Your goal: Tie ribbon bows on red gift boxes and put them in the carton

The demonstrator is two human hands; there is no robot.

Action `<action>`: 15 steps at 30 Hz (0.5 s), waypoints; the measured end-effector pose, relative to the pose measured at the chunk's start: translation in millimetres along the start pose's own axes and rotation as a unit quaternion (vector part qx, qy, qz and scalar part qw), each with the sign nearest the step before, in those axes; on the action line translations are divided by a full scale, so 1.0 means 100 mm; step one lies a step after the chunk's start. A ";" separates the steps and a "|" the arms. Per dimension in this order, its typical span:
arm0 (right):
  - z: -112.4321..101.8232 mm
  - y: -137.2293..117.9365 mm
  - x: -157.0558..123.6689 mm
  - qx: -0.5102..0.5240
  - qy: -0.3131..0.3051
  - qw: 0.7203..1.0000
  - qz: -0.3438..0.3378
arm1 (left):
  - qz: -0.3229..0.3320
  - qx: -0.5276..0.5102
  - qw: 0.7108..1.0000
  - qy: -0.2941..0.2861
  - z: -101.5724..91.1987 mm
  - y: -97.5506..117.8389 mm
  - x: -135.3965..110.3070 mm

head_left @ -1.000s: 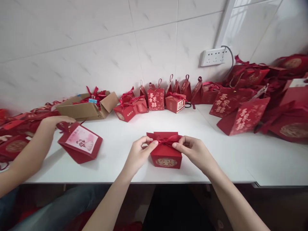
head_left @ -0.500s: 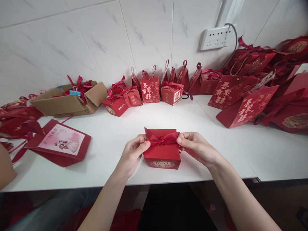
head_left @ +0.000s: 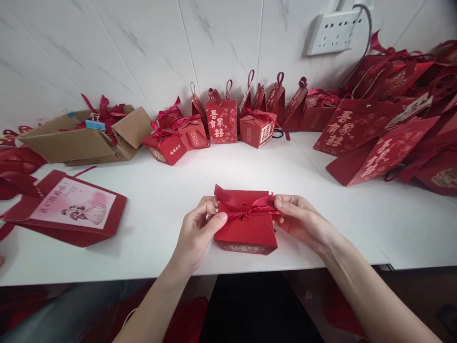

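A red gift box point(head_left: 246, 232) with gold print on its front side sits on the white table before me. Across its top runs a dark red satin ribbon point(head_left: 259, 206), knotted at the middle over a cut-out in the lid. My left hand point(head_left: 200, 228) pinches the ribbon between thumb and fingers at the box's left edge. At the right edge my right hand point(head_left: 302, 221) pinches the ribbon's other side. The fingertips behind the ribbon are partly hidden on both hands.
A cardboard box point(head_left: 82, 143) with red ribbons stands back left. Nearer lies a red bag point(head_left: 78, 207) with a couple picture. Several red gift boxes point(head_left: 223, 121) line the tiled wall. More red bags point(head_left: 342, 126) pile up at right, below a power socket point(head_left: 335, 32).
The view has shifted slightly. Both hands keep their pinch, spread a little wider, and the ribbon looks tauter and narrower at the knot. The other person's arm at far left has mostly left view.
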State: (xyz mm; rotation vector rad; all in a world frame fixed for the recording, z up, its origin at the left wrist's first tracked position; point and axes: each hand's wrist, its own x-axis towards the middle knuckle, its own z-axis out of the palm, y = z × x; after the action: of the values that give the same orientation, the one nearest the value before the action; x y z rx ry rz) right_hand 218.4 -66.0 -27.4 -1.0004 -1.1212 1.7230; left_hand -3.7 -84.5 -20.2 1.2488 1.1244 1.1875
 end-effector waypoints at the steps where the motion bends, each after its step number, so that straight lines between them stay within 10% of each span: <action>1: -0.01 -0.05 -0.01 -0.037 0.028 0.998 -0.038 | 0.001 0.005 1.000 0.007 0.01 0.00 0.00; 5: 0.09 -0.37 0.05 -0.288 0.169 0.921 -0.201 | 0.007 0.031 0.999 0.006 0.03 -0.01 -0.02; 9: 0.39 -0.63 0.26 -0.511 0.022 0.846 -0.149 | 0.045 0.081 0.995 0.018 0.05 0.01 -0.06; 15: 0.59 -0.63 0.45 -0.463 -0.098 0.876 -0.095 | 0.094 0.186 0.977 0.036 0.07 0.05 -0.16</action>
State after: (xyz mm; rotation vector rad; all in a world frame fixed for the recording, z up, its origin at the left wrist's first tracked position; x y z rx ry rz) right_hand 163.0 -25.0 40.6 -1.2042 -2.1994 1.0993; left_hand 2.4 -100.9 -15.4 1.6370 1.3486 1.2040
